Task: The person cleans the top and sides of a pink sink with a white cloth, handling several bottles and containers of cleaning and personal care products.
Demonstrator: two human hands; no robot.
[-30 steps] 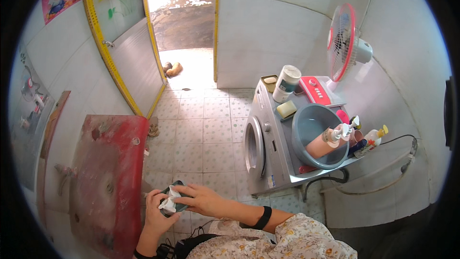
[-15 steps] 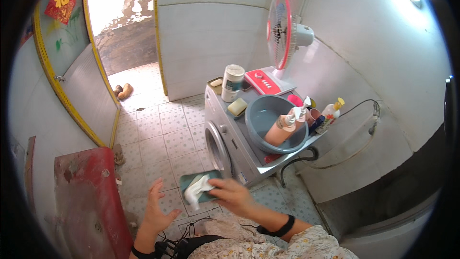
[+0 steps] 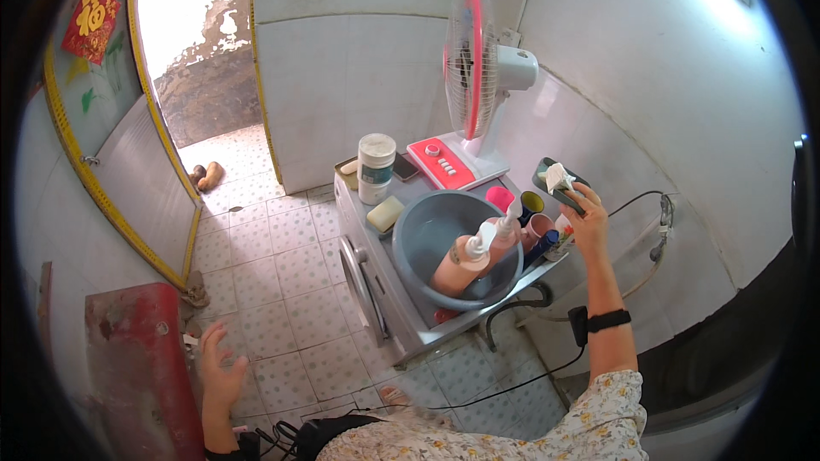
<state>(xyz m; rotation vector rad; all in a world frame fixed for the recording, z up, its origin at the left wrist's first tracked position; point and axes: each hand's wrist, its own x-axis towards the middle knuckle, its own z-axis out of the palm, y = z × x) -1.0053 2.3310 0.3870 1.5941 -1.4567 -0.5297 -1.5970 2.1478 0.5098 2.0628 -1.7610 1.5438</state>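
Note:
My right hand (image 3: 588, 215) is raised at the right with the arm stretched out, gripping a dark green tray (image 3: 540, 172). A crumpled white thing (image 3: 559, 177), like a cloth or tissue, rests on the tray. Both are above the back right of the washing machine (image 3: 376, 294), near several cups and bottles; a pump bottle there is mostly behind my hand. Low on the left, my left hand (image 3: 222, 369) hangs with its fingers apart and nothing in it, close to the red box-like piece (image 3: 141, 358).
A blue-grey basin (image 3: 414, 248) holding two peach pump bottles (image 3: 461, 265) stands on the washing machine. Around it are a soap bar (image 3: 385, 214), a white jar (image 3: 376, 162) and a fan (image 3: 470, 68). A black hose (image 3: 517, 303) and cables lie at the right. Left is an open doorway.
My right hand has carried the green tray and white thing up and right, from before my body to beyond the basin. My left hand has moved left, and the view has shifted.

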